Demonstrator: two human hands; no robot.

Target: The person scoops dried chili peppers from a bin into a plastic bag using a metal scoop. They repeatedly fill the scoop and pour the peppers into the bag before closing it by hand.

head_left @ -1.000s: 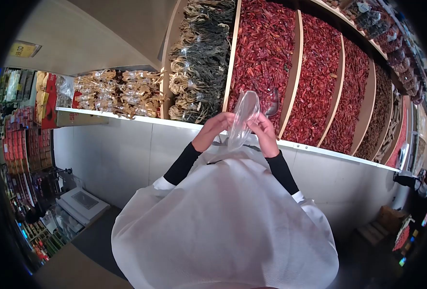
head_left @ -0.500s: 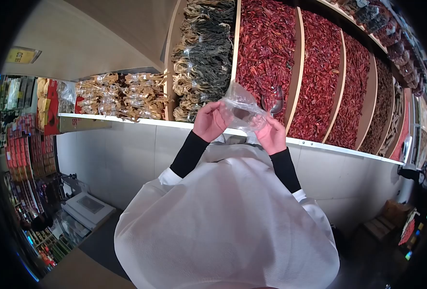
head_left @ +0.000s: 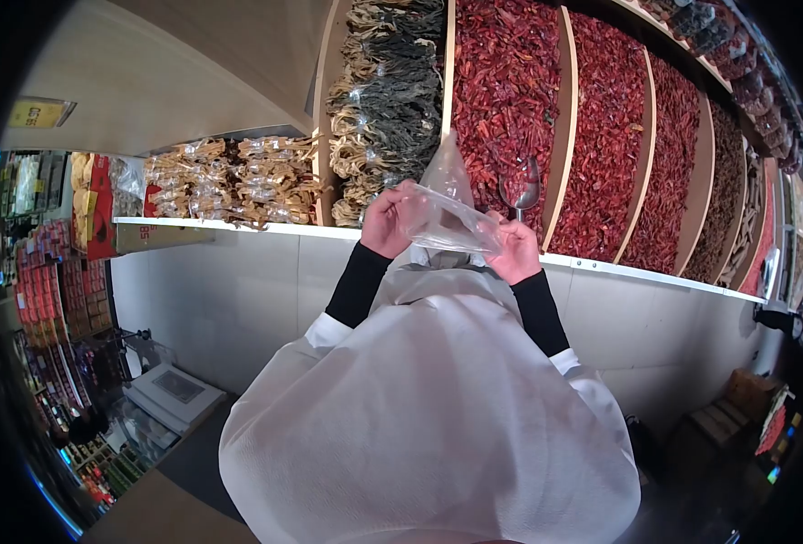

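A clear plastic bag (head_left: 451, 222) is stretched between my two hands over the front edge of the bins, its mouth spread wide toward me. My left hand (head_left: 389, 220) pinches one side of the mouth, and my right hand (head_left: 514, 252) grips the opposite side. The bag's pointed far end lies over the divider and the dried red chillies (head_left: 503, 91). Just beyond my right hand a metal scoop (head_left: 525, 192) rests on those chillies.
Left of the chillies is a bin of bundled dark and pale dried strips (head_left: 385, 100), then tan dried bundles (head_left: 233, 181). More chilly bins (head_left: 605, 136) run rightward behind wooden dividers. A scale-like machine (head_left: 176, 392) stands at lower left, a wooden crate (head_left: 723, 422) at lower right.
The bag's mouth has been pulled wider and straighter between my hands. Its far end now extends farther over the bins. Both hands keep hold of it.
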